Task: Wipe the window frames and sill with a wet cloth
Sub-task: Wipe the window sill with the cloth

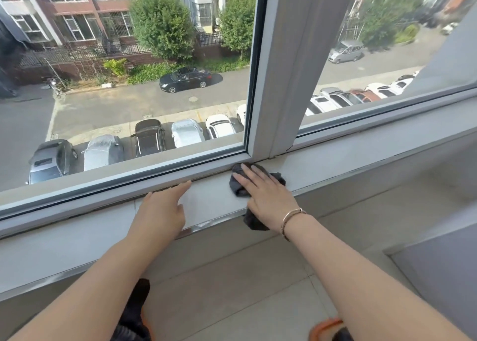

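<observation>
right hand: fingers straight and slightly spread, pressed flat on the dark cloth, not curled round it. the flat palm looked chosen to spread pressure for wiping. cloth was bunched under the palm, its far edge touching the base of the vertical mullion, its near end hanging off the sill's front edge just below the wrist. a thin bracelet sat on that wrist.

left hand: held nothing. index finger stretched out, tip touching the bottom frame rail where it meets the sill; other fingers loosely tucked, hard to see exactly. it read as bracing or as pointing at the groove, cannot tell which.

outward: the cloth lay on the sill at the corner where rail and mullion join, likely because dirt collects in that joint. the patch of sill between the hands seemed a shade lighter, whether wet or not i couldn't tell. both forearms reached in from below over a tiled ledge.

judgement: sill wipe in progress near the mullion; frame rails and the right-hand stretch of sill probably not done yet. the hanging cloth end could drag or slip off the edge.

beyond the glass: parked cars, trees, buildings.
</observation>
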The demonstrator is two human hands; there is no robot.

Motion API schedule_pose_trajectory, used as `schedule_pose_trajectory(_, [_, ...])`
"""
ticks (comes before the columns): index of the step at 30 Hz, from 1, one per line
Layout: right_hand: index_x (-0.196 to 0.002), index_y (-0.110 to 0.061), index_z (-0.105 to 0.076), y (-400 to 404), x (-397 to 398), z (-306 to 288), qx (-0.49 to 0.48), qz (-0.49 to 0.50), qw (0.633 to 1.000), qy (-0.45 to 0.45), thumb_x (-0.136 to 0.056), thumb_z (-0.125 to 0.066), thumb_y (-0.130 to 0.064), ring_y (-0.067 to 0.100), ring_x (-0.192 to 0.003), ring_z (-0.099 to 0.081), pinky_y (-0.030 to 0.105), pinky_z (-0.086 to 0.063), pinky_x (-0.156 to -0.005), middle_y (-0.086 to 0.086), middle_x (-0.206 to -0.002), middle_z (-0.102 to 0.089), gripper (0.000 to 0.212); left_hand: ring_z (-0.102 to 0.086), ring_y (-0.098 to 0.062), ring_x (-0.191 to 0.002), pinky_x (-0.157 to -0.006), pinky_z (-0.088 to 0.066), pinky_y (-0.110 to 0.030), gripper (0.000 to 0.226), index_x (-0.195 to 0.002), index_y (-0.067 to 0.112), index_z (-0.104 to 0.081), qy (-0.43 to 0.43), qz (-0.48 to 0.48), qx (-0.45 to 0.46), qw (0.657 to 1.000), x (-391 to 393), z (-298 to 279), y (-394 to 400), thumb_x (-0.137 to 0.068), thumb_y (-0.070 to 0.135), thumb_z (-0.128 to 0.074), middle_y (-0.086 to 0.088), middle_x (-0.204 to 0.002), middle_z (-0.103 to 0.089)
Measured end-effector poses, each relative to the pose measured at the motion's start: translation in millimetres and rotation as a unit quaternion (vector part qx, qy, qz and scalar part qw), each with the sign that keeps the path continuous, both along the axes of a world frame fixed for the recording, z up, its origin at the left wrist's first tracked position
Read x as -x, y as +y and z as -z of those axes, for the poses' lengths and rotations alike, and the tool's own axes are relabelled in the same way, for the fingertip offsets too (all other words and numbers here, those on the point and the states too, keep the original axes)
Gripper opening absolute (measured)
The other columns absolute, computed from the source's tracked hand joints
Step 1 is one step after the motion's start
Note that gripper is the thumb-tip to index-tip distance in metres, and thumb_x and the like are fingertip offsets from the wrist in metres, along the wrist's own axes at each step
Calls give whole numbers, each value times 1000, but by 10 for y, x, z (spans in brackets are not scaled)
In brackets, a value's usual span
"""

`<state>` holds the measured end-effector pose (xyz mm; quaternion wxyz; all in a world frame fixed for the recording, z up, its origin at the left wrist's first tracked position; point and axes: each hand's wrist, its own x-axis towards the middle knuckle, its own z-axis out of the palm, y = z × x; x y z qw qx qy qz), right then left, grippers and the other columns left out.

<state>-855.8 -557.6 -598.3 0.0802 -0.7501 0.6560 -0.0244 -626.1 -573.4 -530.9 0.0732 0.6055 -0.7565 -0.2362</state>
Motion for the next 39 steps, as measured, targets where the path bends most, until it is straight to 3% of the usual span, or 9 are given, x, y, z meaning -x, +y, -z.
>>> schedule_pose_trajectory(2, [-149,-33,-11,-10,503,-33,6,32,999,18,-87,-29,-26,11,-146,-6,29,-6,-117,-10,-159,-4,65,-55,-24,-112,-109,-34,-39,57,-145,33,-33,-2,22,1,1000,164,41,-22,-94,7,-40,10,-146,-42])
schedule_pose_trajectory(4, [-149,-34,-13,-17,830,-48,-1,55,998,23,-87,-30,-26,10,-146,-6,26,-4,-117,-11,-158,-6,65,-35,-14,-136,-115,-23,-35,58,-146,32,-30,5,51,13,999,323,77,-42,-95,7,-39,12,-150,-35])
schedule_pose_trajectory(6, [-149,-34,-15,-22,901,-25,1,69,998,8,-84,-29,-27,10,-145,-7,26,-4,-117,-12,-158,-8,67,-22,-9,-142,-116,-19,-33,58,-146,33,-28,13,78,13,997,450,86,-61,-95,7,-39,14,-151,-30])
schedule_pose_trajectory(11, [-149,-29,-19,35,687,28,42,108,993,-11,-80,-24,-28,18,-145,-9,31,-4,-117,-5,-158,-11,69,-24,-10,-142,-111,-30,-33,57,-145,34,-31,18,85,3,996,673,51,-51,-95,8,-39,16,-151,-30])
schedule_pose_trajectory(15, [-150,-28,-16,140,452,42,26,13,999,-41,-94,-33,-28,18,-146,-5,34,-2,-117,-5,-159,-5,59,-36,-13,-136,-106,-33,-26,55,-143,30,-37,24,59,-8,998,986,-8,-47,-93,8,-42,12,-148,-38])
schedule_pose_trajectory(20, [-149,-30,-19,91,469,84,30,-32,998,-45,-94,-32,-30,16,-146,-5,36,-4,-119,-7,-159,-7,57,-43,-18,-130,-101,-39,-30,53,-140,31,-41,11,35,11,999,1247,34,-145,-91,10,-44,7,-142,-47])
schedule_pose_trajectory(23, [-149,-32,-18,26,677,54,36,-40,998,-33,-86,-15,-36,14,-146,-7,31,-3,-117,-8,-158,-10,63,-41,-15,-132,-104,-35,-29,52,-140,28,-41,4,71,25,997,1315,133,-164,-92,10,-46,9,-144,-45])
schedule_pose_trajectory(33, [-148,-38,-18,-51,1828,45,35,62,997,-19,-77,-8,-39,6,-145,-4,28,-2,-118,-17,-156,-10,71,-28,-6,-136,-106,-21,-15,50,-142,30,-38,55,215,42,974,1861,342,-441,-94,32,-50,15,-147,-36])
schedule_pose_trajectory(39, [-148,-35,-19,-109,2179,88,30,240,970,-17,-85,-18,-33,10,-145,-6,34,-7,-119,-10,-158,-11,62,-4,-7,-139,-114,-11,-25,80,-148,37,-16,6,295,20,955,1973,444,-481,-82,64,-52,19,-155,-10])
